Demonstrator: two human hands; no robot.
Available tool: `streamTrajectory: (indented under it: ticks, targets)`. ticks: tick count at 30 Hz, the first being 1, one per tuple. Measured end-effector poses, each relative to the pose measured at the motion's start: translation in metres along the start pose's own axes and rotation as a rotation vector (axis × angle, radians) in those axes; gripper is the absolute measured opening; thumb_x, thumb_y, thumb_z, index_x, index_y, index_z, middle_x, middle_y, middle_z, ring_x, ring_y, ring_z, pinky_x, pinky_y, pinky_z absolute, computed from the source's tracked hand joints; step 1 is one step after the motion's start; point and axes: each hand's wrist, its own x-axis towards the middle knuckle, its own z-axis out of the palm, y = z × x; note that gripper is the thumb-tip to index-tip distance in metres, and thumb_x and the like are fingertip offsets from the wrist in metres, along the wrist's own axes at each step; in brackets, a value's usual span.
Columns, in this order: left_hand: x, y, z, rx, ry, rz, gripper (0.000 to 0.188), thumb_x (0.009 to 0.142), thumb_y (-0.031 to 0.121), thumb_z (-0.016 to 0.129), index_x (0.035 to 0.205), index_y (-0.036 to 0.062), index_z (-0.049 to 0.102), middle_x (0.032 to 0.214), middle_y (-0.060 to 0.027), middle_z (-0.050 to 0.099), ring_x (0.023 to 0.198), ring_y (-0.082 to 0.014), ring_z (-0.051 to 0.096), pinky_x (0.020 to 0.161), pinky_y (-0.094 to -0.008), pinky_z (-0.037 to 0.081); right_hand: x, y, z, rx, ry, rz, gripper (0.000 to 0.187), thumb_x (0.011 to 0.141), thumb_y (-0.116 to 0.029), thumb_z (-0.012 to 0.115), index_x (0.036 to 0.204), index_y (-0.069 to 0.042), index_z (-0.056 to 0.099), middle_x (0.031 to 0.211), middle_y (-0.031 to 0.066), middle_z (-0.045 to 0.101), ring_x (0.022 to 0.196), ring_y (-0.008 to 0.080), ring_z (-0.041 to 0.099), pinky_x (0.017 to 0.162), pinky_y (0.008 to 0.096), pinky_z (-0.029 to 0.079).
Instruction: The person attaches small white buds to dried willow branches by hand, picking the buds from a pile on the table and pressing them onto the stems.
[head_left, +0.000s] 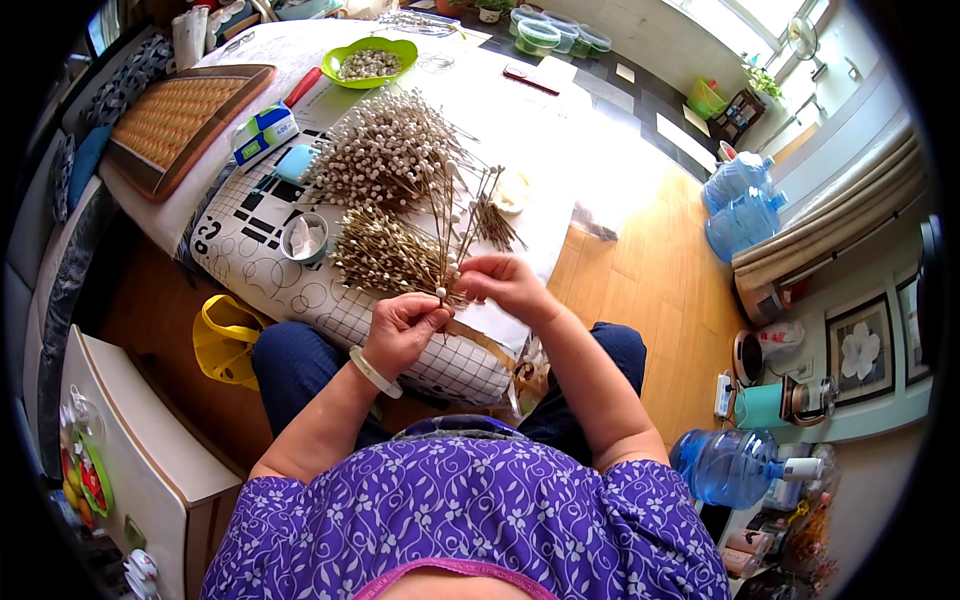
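My left hand (402, 335) is closed, pinching a thin brown stem topped with a white bead (441, 293). Just to its right, my right hand (508, 284) has its fingertips pressed together beside the stem; what they hold is too small to tell. Beyond my hands lies a large bunch of white-tipped stems (385, 150). Nearer sits a bunch of brown stems with small pale tips (380, 250). A small bundle of brown stems (494, 222) rests at the right, next to a cream-coloured round thing (511, 192).
A green bowl (408, 50) of pale beads stands at the table's far side. Left of the bunches are a white cup (290, 240), a light-blue object (295, 162) and a blue-and-green box (265, 133). A yellow bag (222, 345) is by my left knee.
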Motion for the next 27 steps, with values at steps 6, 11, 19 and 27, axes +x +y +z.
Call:
streamTrajectory:
  ticks: [6, 11, 19, 27]
  targets:
    - [0.01, 0.004, -0.001, -0.024, 0.038, 0.028, 0.005, 0.081, -0.004, 0.058, 0.082, -0.0053, 0.062, 0.082, -0.0077, 0.062, 0.073, -0.0115, 0.058, 0.067, -0.022, 0.049, 0.042, 0.012, -0.056, -1.262, 0.504, -0.142, 0.01, 0.077, -0.021, 0.059, 0.078, -0.012, 0.063, 0.085, 0.0107, 0.059, 0.081, 0.03, 0.058, 0.071, 0.039, 0.046]
    - [0.013, 0.002, -0.005, -0.132, 0.087, -0.011, 0.004, 0.081, -0.003, 0.057, 0.083, -0.0046, 0.061, 0.083, -0.0079, 0.061, 0.077, -0.0124, 0.059, 0.07, -0.0223, 0.049, 0.058, 0.03, -0.058, -1.595, 0.453, -0.111, 0.006, 0.074, -0.011, 0.052, 0.073, -0.007, 0.056, 0.086, 0.014, 0.058, 0.081, 0.0313, 0.059, 0.067, 0.0411, 0.048]
    - [0.013, 0.007, -0.009, -0.074, 0.056, -0.007, 0.004, 0.081, -0.003, 0.057, 0.082, -0.0051, 0.061, 0.083, -0.0082, 0.061, 0.075, -0.0121, 0.059, 0.068, -0.0221, 0.049, 0.047, -0.026, -0.065, -1.751, 0.483, -0.116, 0.011, 0.083, -0.004, 0.041, 0.084, -0.005, 0.052, 0.058, 0.0116, 0.059, 0.05, 0.0241, 0.061, 0.042, 0.0361, 0.048]
    - [0.018, 0.007, -0.009, -0.083, 0.04, -0.004, 0.005, 0.081, -0.003, 0.057, 0.084, -0.0048, 0.061, 0.083, -0.0082, 0.061, 0.078, -0.0129, 0.06, 0.07, -0.0228, 0.049, 0.092, -0.081, -0.105, -1.939, 0.21, -0.151, 0.013, 0.074, 0.002, 0.048, 0.083, -0.002, 0.057, 0.089, 0.0167, 0.061, 0.087, 0.0284, 0.06, 0.074, 0.0346, 0.049]
